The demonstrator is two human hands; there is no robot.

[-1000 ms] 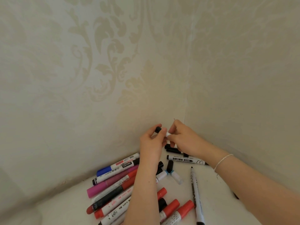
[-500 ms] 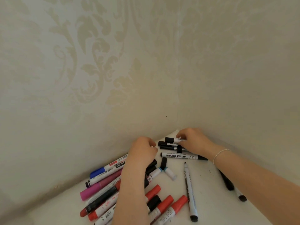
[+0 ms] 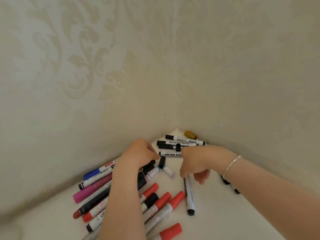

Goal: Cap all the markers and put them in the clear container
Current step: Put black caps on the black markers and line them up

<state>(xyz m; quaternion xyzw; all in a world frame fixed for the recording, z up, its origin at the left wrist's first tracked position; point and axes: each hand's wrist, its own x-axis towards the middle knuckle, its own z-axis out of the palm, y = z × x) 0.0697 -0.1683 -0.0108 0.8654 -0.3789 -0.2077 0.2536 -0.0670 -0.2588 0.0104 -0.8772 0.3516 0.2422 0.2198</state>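
Left hand (image 3: 138, 154) grip hidden; bottom red marker (image 3: 170, 231) cut off by edge.

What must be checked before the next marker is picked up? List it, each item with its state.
1. Clear container in view: not ok, none shows.
2. Right hand gripping the thin white marker: cannot tell; its fingers hang at the far end.
3. That marker's near end capped: ok, black cap on.
4. Left hand free: cannot tell; its fingers curl down over the black caps.
5. Black markers in the corner put away: not ok, lying on the table.
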